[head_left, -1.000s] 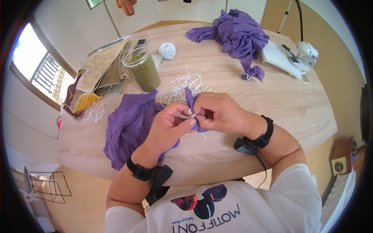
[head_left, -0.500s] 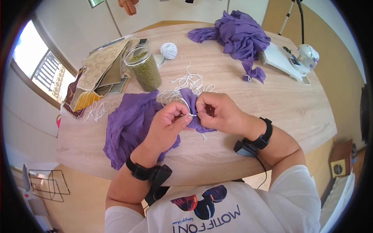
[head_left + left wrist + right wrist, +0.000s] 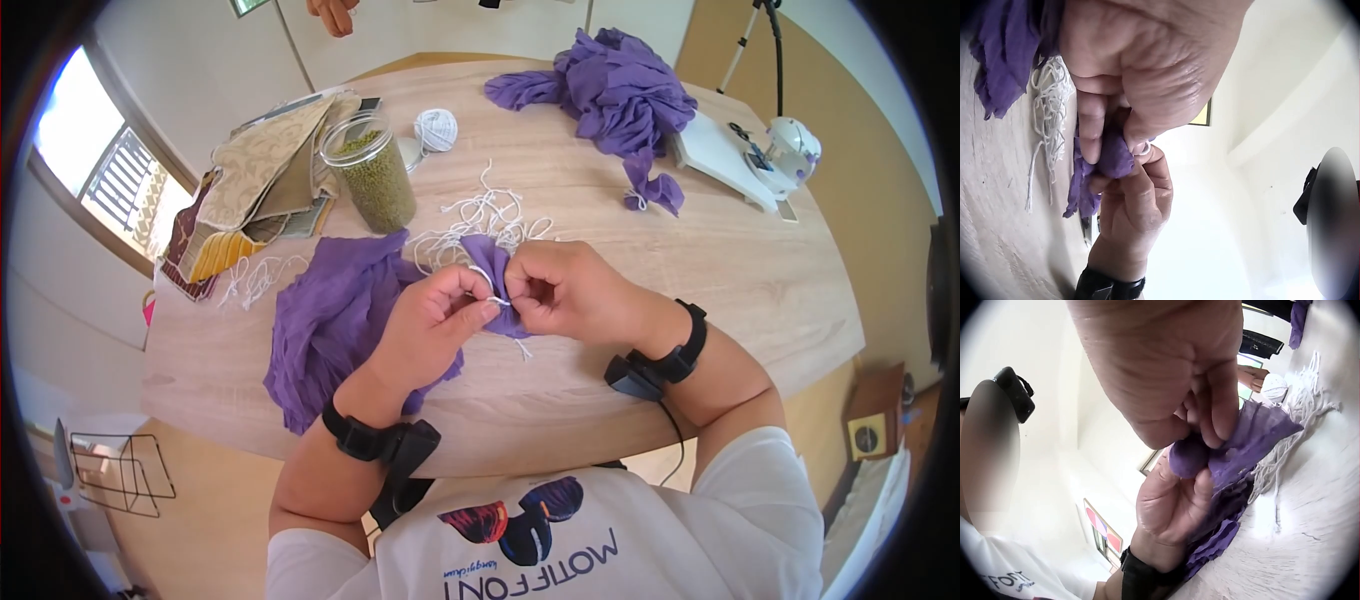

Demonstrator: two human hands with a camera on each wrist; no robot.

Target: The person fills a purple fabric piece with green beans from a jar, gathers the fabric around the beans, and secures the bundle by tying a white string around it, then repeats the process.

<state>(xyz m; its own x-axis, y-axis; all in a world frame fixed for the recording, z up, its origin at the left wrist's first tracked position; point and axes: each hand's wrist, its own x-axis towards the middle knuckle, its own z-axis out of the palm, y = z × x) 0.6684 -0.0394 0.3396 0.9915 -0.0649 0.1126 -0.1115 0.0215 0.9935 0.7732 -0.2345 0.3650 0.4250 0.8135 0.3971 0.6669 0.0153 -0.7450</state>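
Observation:
My left hand (image 3: 432, 315) pinches white string (image 3: 497, 300) between thumb and fingertips. Close beside it, my right hand (image 3: 560, 290) has curled fingers and pinches at the same string; whether it also grips cloth I cannot tell. Between the hands, a gathered piece of purple cloth (image 3: 485, 256) stands up behind the fingers. Both wrist views show a round, tight lump of purple cloth (image 3: 1189, 457) between the hands, with a small string loop (image 3: 1145, 148) at the left thumb. The larger purple cloth (image 3: 335, 320) lies crumpled on the table under my left forearm.
Behind the hands lies a tangle of white string (image 3: 490, 212). A jar of green beans (image 3: 372, 180), a ball of string (image 3: 436, 130) and fabric samples (image 3: 260, 170) stand farther left. Another purple cloth (image 3: 620, 90) lies near a small white sewing machine (image 3: 785, 155) at the back right.
The upright piece of cloth between the hands has tipped left and spread. The string now runs over its front, and the fingertips have shifted slightly around it.

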